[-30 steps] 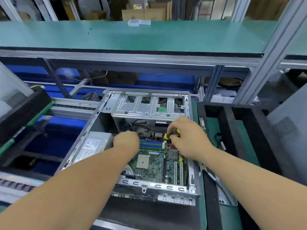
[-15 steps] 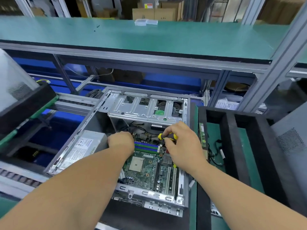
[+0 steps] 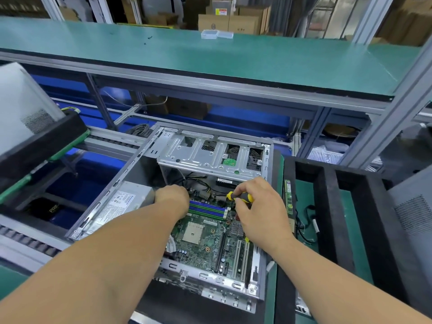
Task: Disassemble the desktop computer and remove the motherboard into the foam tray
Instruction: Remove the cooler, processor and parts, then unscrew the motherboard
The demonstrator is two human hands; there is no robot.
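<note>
An open silver computer case point(image 3: 131, 183) lies flat before me. Its green motherboard point(image 3: 201, 239) sits inside, with blue and green memory slots point(image 3: 207, 209) near the far edge. My right hand point(image 3: 259, 211) grips a yellow-and-black screwdriver point(image 3: 240, 197) over the board's far right corner. My left hand point(image 3: 171, 198) is curled at the far left edge of the board by the cables; its fingertips are hidden. A black foam tray point(image 3: 327, 206) stands to the right of the case.
A grey power supply point(image 3: 124, 202) fills the case's left side, and a metal drive cage point(image 3: 210, 157) spans its far end. A memory stick point(image 3: 288, 197) and a black cable point(image 3: 308, 220) lie in the tray. A green shelf point(image 3: 210, 57) overhangs beyond.
My view has shifted slightly, so the case sits lower and more centred. Both hands stay at the board's far edge; the screwdriver handle now shows more fully.
</note>
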